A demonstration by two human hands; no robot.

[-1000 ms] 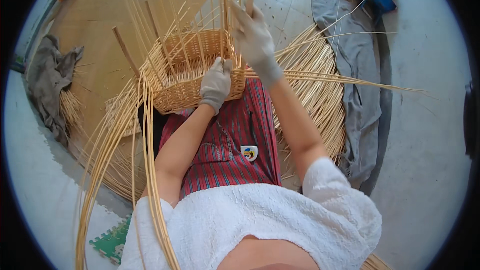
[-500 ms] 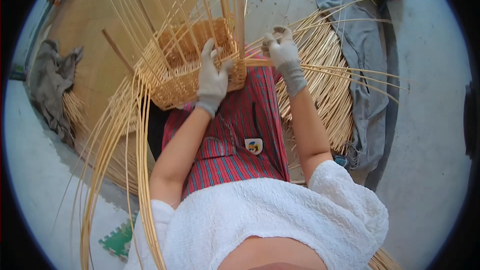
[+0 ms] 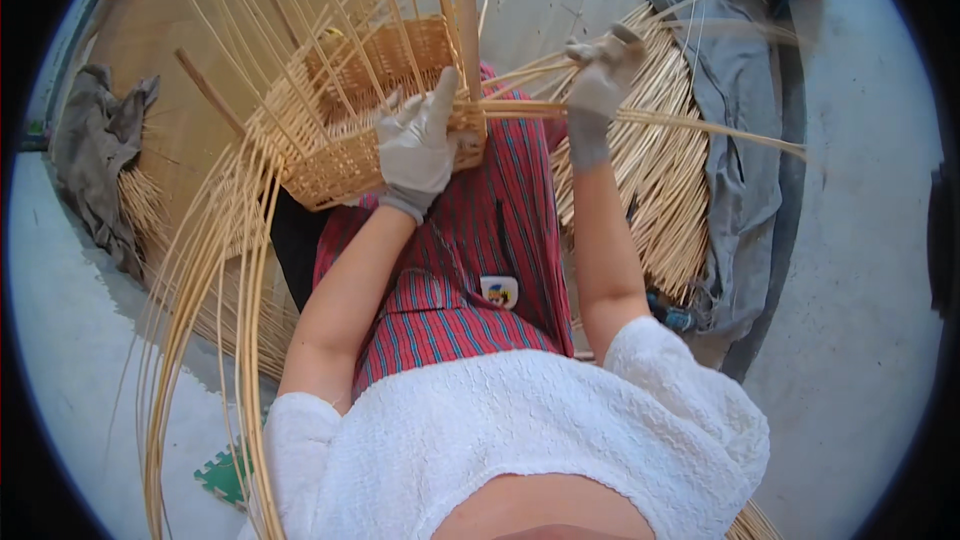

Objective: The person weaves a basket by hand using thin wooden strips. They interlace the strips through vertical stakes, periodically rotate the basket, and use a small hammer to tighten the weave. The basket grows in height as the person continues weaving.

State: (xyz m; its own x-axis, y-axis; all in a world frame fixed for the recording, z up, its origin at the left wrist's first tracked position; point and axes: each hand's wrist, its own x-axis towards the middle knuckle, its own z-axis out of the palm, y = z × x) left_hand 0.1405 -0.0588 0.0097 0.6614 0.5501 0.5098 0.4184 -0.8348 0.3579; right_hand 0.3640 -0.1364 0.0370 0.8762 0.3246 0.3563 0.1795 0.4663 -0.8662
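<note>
1. At far left, a crumpled grey cloth (image 3: 95,145) lies on the floor.
2. Long pale strands (image 3: 185,290) spill from the basket's left end in a drooping sheaf.
3. The part-woven basket (image 3: 325,180) sits at the far edge of the lap, tilted, with tall uprights rising from it.
4. The gloved left hand (image 3: 415,145) is at the basket's near wall, thumb raised apart from the fingers; I cannot tell whether it grips.
5. Red striped fabric (image 3: 455,335) covers the lap.
6. The gloved right hand (image 3: 600,75), blurred, is closed on a thin strand (image 3: 530,71) running from the basket's right corner.
7. Behind it lie heaped stalks (image 3: 665,230), beside a long grey cloth.
</note>
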